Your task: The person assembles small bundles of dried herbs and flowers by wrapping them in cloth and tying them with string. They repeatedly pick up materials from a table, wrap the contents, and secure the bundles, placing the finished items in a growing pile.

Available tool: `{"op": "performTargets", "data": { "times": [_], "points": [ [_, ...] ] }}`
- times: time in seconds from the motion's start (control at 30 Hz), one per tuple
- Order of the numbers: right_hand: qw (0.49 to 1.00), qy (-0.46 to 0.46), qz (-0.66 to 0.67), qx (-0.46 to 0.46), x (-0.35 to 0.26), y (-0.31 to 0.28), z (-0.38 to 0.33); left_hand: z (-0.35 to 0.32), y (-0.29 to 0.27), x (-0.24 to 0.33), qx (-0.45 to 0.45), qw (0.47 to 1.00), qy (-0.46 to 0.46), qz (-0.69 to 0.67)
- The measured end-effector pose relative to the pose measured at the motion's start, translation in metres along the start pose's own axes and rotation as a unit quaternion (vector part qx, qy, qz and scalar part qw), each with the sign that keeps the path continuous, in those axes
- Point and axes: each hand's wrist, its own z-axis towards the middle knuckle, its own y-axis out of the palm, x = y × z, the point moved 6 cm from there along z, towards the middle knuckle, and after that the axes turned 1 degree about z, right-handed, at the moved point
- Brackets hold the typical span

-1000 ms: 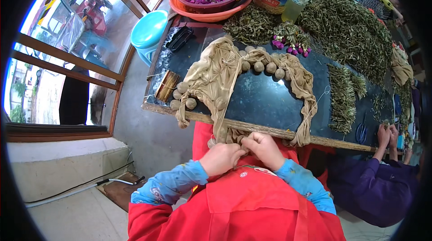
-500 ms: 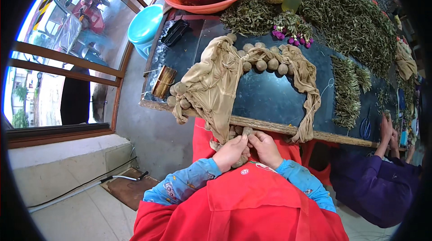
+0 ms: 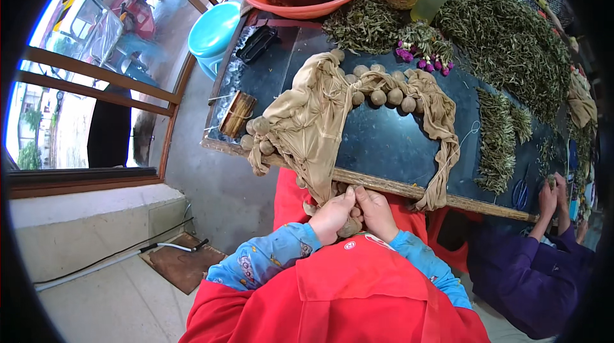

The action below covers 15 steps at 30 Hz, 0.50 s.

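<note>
Beige cloth end is pinched by left hand and right hand, each grip closed.

Both forearms come up from the lower edge in blue patterned sleeves, the left from seven o'clock, the right from five o'clock, converging just below centre. The left hand and right hand meet knuckle to knuckle, fingers curled inward and pinched closed, thumbs pointing toward twelve o'clock.
</note>
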Motion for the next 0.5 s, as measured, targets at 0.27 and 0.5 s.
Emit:
{"op": "performTargets", "data": {
  "times": [0.27,0.5],
  "points": [
    [0.999,-0.031,0.017,0.013,-0.005,-0.001,-0.006,0.004,-0.013,-0.003,-0.021,1.000,-0.011,-0.001],
    [0.982,0.053,0.180,-0.028,0.005,-0.006,0.003,0.004,0.003,0.000,-0.051,0.995,-0.009,-0.084]
  ]
}}
